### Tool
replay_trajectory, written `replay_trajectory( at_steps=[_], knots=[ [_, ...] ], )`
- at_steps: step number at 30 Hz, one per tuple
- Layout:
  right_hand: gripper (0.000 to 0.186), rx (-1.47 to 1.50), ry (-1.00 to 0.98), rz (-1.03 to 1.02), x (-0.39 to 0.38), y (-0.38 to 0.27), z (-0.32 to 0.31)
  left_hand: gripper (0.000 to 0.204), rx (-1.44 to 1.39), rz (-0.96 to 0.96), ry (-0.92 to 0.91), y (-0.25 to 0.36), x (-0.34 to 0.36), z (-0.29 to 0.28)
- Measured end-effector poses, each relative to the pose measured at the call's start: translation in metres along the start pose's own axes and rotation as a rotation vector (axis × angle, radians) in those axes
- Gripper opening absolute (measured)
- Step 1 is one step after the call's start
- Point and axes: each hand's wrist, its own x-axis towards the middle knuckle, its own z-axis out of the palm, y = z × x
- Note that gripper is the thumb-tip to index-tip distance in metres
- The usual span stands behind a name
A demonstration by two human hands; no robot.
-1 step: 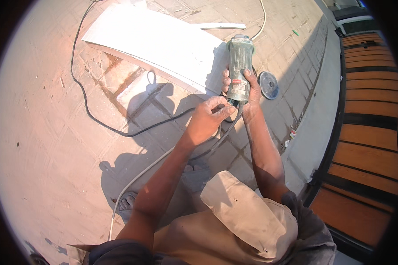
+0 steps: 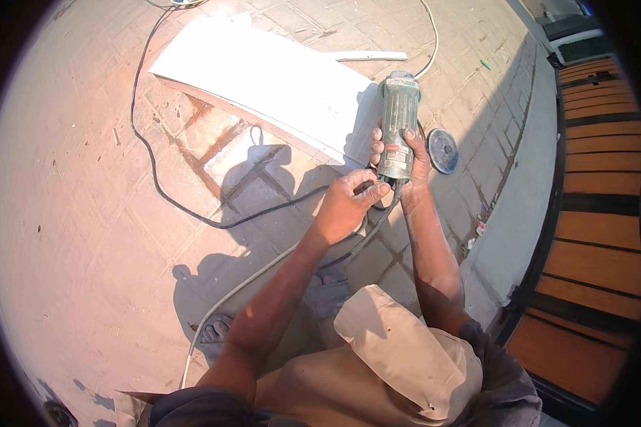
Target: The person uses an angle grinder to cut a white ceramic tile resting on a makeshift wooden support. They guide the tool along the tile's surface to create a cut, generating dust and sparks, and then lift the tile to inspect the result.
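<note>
A green corded power tool (image 2: 400, 117) with a ribbed, cylindrical body and a red-and-white label stands nearly upright in my grasp. My right hand (image 2: 417, 160) is wrapped around its lower body, thumb in front and fingertips showing on the left side. At the tool's bottom end, beside the cord, my left hand (image 2: 349, 203) is closed in a pinch. What lies between those fingertips is too small and covered to make out. Just right of the tool, a dark round disc (image 2: 444, 151) lies on the paving. The tool's far end shows only in part.
A large white panel (image 2: 263, 78) lies beyond my hands, a narrow white strip (image 2: 370, 56) behind it. A black cable (image 2: 154, 174) loops over the brick paving at left; a pale cable (image 2: 246, 281) runs past my foot. An orange slatted gate (image 2: 595, 220) borders the right side.
The whole scene sits slightly lower and further right in the picture. Both hands keep the same hold at the tool.
</note>
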Motion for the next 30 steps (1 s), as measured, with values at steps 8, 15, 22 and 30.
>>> replay_trajectory(
  at_steps=[8,15,22,30],
  knots=[
    [0.050,-0.179,0.068,-0.133,-0.035,0.020,0.035,0.025,-0.321,-0.045,-0.161,-0.058,-0.001,0.010],
    [0.045,-0.252,0.078,-0.192,-0.035,0.024,0.044,0.029,-0.534,-0.119,-0.244,-0.081,-0.001,0.010],
    [0.041,-0.256,0.068,-0.175,-0.037,0.018,0.050,0.030,-0.497,-0.230,-0.128,-0.040,-0.016,0.012],
    [0.043,-0.298,0.033,-0.163,-0.041,0.025,0.043,0.029,-0.571,-0.246,-0.101,-0.072,-0.017,0.014]
  ],
)
